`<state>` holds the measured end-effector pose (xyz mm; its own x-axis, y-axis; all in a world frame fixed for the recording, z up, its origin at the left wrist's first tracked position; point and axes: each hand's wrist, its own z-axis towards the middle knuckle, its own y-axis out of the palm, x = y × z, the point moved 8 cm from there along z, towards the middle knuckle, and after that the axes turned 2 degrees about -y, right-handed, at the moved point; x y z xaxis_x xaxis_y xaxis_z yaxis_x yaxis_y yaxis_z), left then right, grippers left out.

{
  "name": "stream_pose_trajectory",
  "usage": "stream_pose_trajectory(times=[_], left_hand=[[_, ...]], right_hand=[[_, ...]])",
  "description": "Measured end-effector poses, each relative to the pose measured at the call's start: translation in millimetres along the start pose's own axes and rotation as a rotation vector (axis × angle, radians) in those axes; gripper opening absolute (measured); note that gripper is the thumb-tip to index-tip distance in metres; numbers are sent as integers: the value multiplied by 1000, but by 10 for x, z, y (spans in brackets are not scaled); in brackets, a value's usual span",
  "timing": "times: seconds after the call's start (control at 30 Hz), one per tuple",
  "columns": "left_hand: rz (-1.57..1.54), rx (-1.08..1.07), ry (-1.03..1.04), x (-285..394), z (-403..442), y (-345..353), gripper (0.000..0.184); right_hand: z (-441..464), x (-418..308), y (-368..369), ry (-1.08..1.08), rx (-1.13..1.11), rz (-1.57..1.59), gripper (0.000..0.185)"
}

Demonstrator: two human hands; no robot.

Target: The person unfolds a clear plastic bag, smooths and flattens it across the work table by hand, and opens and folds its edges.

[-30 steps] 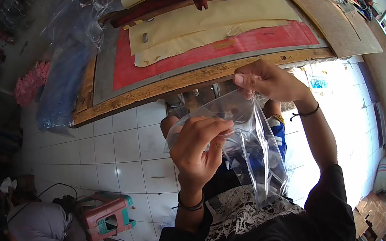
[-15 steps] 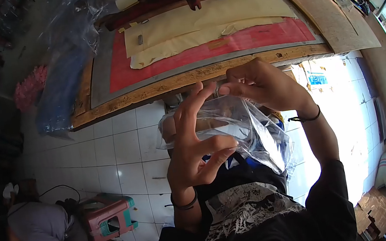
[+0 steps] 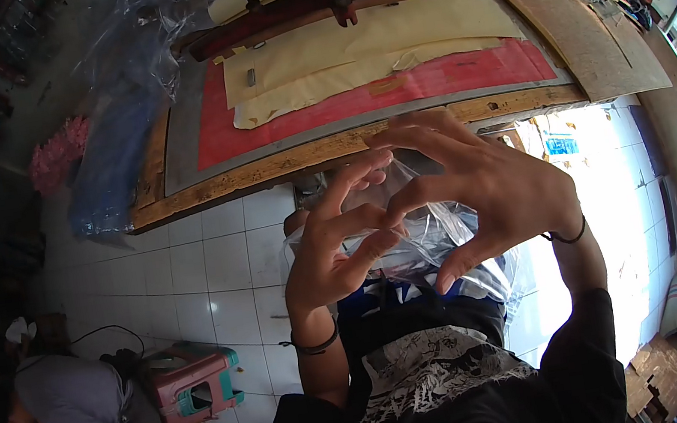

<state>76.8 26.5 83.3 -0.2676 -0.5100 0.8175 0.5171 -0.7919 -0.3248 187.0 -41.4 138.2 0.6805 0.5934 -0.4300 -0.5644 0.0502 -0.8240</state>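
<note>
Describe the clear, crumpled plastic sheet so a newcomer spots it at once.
Find the wide, wooden-edged table bearing a flat red sheet. Below its near edge, between the bare left hand and bare right hand, shows a clear, crumpled plastic sheet. Unlike the bluish plastic film at the table's left end, it is colourless and right by the hands.

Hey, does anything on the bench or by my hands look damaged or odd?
Yes, mildly. The yellow paper on the red sheet has a ragged near edge, possibly torn, unlike the straight wooden rail. The clear plastic at your hands is wrinkled, perhaps just from handling.
</note>
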Motion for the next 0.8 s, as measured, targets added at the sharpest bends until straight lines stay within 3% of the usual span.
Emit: stream_pose_trajectory(times=[0.13, 0.23, 0.5, 0.7, 0.8], left_hand=[[-84, 25, 34, -27, -8, -21, 10], [-173, 39, -68, -56, -38, -12, 11], [48, 177, -135, -214, -77, -76, 12], [68, 308, -238, -316, -108, -60, 14], [158, 349, -278, -278, -99, -107, 14]], right_hand=[[-57, -21, -17, 81, -32, -110, 67], [-95, 37, 117, 124, -61, -102, 61], [-131, 250, 170, 239, -92, 43, 41], [-118, 299, 107, 110, 113, 178, 36], [-179, 410, 88, 345, 255, 276, 34]])
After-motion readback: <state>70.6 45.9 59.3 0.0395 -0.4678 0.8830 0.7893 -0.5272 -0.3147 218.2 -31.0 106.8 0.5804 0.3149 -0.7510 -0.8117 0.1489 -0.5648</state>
